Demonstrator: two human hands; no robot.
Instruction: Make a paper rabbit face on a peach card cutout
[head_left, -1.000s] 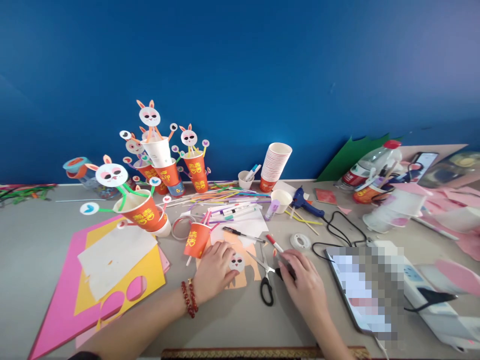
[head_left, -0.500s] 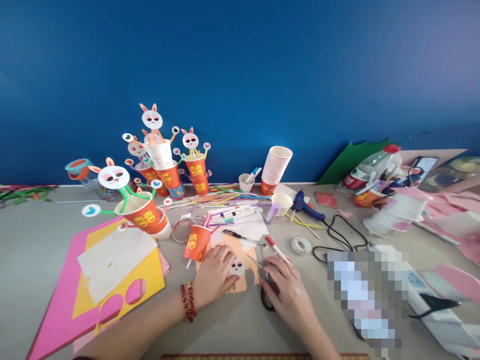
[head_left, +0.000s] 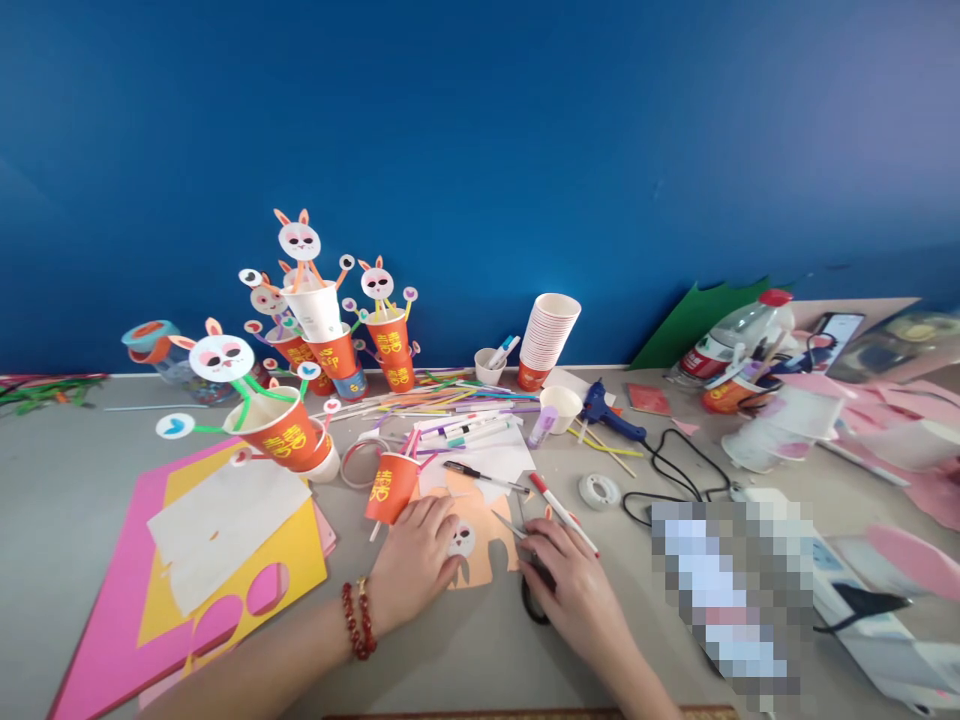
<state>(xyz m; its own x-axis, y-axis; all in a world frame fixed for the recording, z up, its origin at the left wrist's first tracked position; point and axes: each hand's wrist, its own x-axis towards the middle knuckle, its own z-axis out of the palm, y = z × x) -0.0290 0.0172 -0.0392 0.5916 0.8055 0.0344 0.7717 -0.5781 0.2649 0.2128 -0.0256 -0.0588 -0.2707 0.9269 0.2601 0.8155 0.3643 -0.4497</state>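
Observation:
My left hand (head_left: 414,565) lies on an orange paper sheet (head_left: 484,530) near the table's front edge, fingers curled around a small white rabbit-face disc (head_left: 460,539). My right hand (head_left: 571,590) rests just right of the sheet, closed over the black handles of a pair of scissors (head_left: 534,582) whose blades point up and left across the orange paper. A red-capped marker (head_left: 562,499) lies just beyond my right hand, and a black pen (head_left: 484,475) sits on white paper above the sheet. A red paper cup (head_left: 391,487) lies tipped just above my left hand.
Finished rabbit cup figures (head_left: 330,330) stand at the back left. Pink and yellow card sheets (head_left: 187,590) lie at the left. A stack of paper cups (head_left: 550,335), a blue glue gun (head_left: 607,410), straws, a tape roll (head_left: 600,490) and a tablet (head_left: 727,590) fill the right.
My right hand moved left from beside the scissors onto their handles and closed on them. My left hand stayed on the orange paper with the rabbit face.

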